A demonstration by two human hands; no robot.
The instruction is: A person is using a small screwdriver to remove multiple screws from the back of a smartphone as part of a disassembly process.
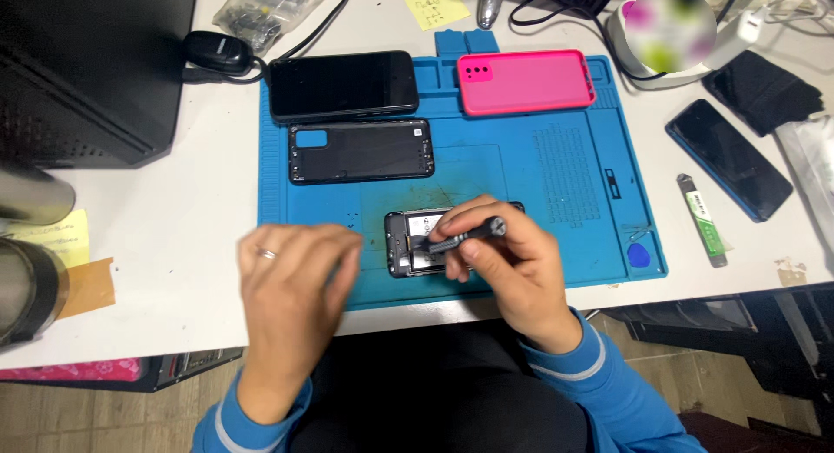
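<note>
An opened phone [413, 242] with its back removed lies on the blue work mat [521, 158] near the front edge. My right hand [504, 266] grips a dark screwdriver [465, 236], its tip down on the phone's inside. My left hand [295, 284] rests with loosely curled fingers on the mat just left of the phone, wearing a ring; it holds nothing that I can see. Further back on the mat lie a black back cover [360, 151], a black phone [343, 84] with its screen up, and a pink phone case [526, 81].
A second dark phone [728, 158] and a green-and-white tool [702, 218] lie on the white table to the right. A blue pick [639, 257] sits at the mat's corner. A black box [87, 71] stands at the left, with yellow notes [433, 3] and cables behind.
</note>
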